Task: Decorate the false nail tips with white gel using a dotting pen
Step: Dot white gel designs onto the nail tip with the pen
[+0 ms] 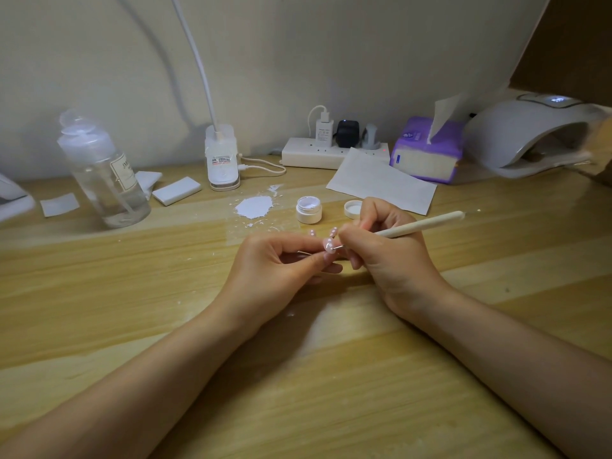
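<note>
My left hand point(278, 263) pinches a pink false nail tip point(328, 245) on a thin stick, just above the wooden table point(132, 326). My right hand point(387, 250) grips a cream dotting pen point(420, 225), and its metal point touches that nail tip. Two more pink tips with white dots point(332, 231) lie just behind my fingers. An open white gel pot point(308, 210) stands a little further back, with its lid point(352, 208) lying to its right.
A white smear point(254, 207) marks the table left of the pot. A clear pump bottle point(102, 170) stands far left, a lamp base point(222, 160) and power strip point(318, 154) at the back. White paper point(381, 183), a purple tissue pack point(427, 150) and a nail lamp point(530, 137) sit at right.
</note>
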Tool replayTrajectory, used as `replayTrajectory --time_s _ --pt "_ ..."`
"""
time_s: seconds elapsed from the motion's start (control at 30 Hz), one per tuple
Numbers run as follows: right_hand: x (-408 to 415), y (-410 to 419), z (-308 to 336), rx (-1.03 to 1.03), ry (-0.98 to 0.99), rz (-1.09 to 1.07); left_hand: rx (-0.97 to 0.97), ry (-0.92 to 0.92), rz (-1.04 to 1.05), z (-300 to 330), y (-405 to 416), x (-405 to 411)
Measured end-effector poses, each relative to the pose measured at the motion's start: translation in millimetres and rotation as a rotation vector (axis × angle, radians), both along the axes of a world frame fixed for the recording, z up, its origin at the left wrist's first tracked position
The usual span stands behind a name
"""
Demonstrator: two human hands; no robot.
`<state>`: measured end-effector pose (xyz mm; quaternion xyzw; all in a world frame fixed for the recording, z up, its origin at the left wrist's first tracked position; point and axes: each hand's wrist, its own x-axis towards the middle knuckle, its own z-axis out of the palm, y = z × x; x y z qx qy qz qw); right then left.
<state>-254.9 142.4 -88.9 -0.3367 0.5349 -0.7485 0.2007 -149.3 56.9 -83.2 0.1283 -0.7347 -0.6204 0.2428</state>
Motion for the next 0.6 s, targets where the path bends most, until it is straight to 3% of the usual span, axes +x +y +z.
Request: replayTrajectory --time_s 0.6 --pt "-0.1 0.0 0.2 0.004 0.014 0.007 0.002 -0.001 0.007 -0.4 0.0 -0.9"
